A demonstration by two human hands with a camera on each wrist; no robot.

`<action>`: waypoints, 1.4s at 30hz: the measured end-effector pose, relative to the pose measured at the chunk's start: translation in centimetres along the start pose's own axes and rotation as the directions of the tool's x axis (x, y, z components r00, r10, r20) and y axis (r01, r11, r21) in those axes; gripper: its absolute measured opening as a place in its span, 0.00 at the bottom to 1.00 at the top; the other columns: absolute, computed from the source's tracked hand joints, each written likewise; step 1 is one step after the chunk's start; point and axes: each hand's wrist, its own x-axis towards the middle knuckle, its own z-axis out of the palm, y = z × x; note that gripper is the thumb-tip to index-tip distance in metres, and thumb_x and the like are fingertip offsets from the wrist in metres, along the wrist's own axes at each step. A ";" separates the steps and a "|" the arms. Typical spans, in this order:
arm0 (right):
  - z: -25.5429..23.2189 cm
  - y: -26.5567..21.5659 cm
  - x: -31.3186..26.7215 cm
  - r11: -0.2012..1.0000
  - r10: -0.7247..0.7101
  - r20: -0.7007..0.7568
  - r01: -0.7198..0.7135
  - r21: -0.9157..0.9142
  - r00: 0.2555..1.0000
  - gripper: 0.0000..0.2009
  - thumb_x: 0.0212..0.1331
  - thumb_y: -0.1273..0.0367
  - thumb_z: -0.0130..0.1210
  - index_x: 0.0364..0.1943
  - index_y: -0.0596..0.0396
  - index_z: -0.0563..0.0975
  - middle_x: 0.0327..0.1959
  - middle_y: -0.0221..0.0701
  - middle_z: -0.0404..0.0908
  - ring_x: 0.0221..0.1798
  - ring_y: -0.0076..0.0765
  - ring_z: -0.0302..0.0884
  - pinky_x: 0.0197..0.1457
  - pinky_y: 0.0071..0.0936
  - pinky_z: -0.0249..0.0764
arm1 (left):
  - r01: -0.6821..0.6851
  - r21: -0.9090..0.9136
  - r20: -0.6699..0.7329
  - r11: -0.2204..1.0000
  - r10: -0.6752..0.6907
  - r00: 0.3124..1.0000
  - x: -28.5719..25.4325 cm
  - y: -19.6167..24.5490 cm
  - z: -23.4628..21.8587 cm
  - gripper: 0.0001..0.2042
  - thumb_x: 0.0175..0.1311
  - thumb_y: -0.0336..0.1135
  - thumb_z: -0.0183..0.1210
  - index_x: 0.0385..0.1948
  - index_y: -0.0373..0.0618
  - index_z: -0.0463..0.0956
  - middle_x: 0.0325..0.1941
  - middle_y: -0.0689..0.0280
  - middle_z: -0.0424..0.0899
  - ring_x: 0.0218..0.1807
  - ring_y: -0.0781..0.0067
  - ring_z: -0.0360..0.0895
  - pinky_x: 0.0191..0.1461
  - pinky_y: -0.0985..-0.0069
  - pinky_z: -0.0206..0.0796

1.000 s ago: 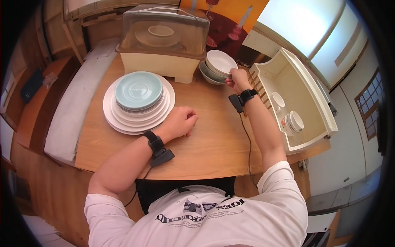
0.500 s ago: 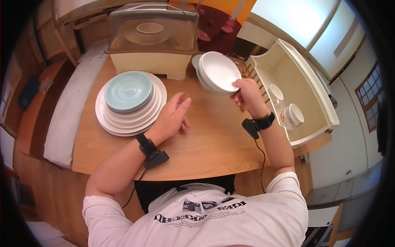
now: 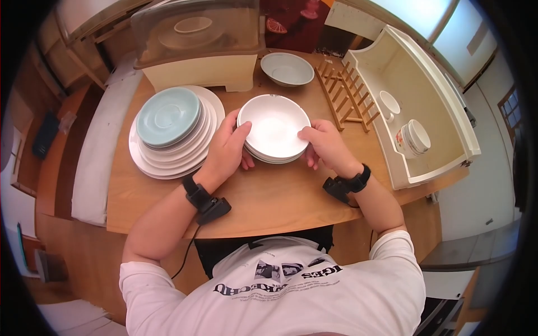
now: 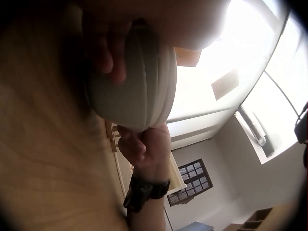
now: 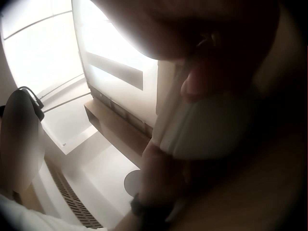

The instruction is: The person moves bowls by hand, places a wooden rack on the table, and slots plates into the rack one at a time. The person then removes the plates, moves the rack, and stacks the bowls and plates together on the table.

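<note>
A stack of white bowls [image 3: 274,126] is held over the middle of the table between both hands. My left hand [image 3: 225,147] grips its left side, thumb over the rim and fingers beneath. On the opposite side my right hand [image 3: 330,144] pinches the rim, thumb on top. From the side, the left wrist view shows several nested bowls [image 4: 132,91] with fingers under them. The right wrist view is dark, with the stack [image 5: 202,127] partly covered by the hand. Behind the stack, a pale blue-grey bowl [image 3: 287,70] stands alone on the table.
Left of the hands stands a tall pile of plates, a light blue plate [image 3: 168,117] on top. A cream box with a smoky lid [image 3: 196,36] is at the back. On the right are a wooden peg rack [image 3: 347,95] and a cream bin [image 3: 417,168] holding white cups [image 3: 417,136].
My right hand has lifted the white bowls from the back and brought them to the middle, leaving the blue-grey bowl behind. My left hand has opened, moved up and taken hold of the stack's left side.
</note>
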 end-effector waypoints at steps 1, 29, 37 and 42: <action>0.0 0.0 -0.1 1.000 0.001 0.010 -0.001 -0.017 1.000 0.14 0.67 0.64 0.53 0.37 0.65 0.77 0.21 0.35 0.81 0.13 0.27 0.75 0.12 0.24 0.70 | -0.005 0.005 -0.013 1.000 0.005 1.000 -0.1 0.1 0.0 0.23 0.79 0.42 0.47 0.69 0.39 0.64 0.40 0.59 0.82 0.20 0.76 0.77 0.20 0.80 0.70; -5.6 -1.7 -1.2 0.978 -0.038 0.045 0.028 0.206 0.998 0.16 0.70 0.64 0.55 0.23 0.55 0.76 0.10 0.26 0.70 0.07 0.20 0.60 0.08 0.22 0.54 | -0.069 0.073 -0.068 0.995 0.074 0.995 0.4 -1.1 0.1 0.19 0.80 0.41 0.47 0.57 0.35 0.78 0.34 0.68 0.83 0.27 0.83 0.76 0.28 0.84 0.66; -6.2 0.0 1.1 0.991 0.049 -0.251 -0.017 0.130 0.967 0.15 0.69 0.61 0.54 0.25 0.54 0.75 0.13 0.24 0.72 0.09 0.20 0.63 0.10 0.23 0.53 | -0.017 0.047 -0.009 0.999 0.018 1.000 0.4 -1.7 -0.8 0.18 0.75 0.32 0.52 0.60 0.31 0.77 0.52 0.64 0.86 0.51 0.79 0.81 0.56 0.80 0.71; -6.8 0.8 2.0 0.994 0.092 -0.248 -0.074 0.080 0.964 0.15 0.69 0.61 0.54 0.26 0.54 0.76 0.14 0.24 0.73 0.11 0.21 0.65 0.11 0.24 0.55 | -0.022 0.061 -0.025 0.998 0.023 0.999 0.2 -1.5 -0.7 0.18 0.74 0.31 0.52 0.59 0.30 0.78 0.50 0.63 0.87 0.48 0.78 0.82 0.54 0.81 0.72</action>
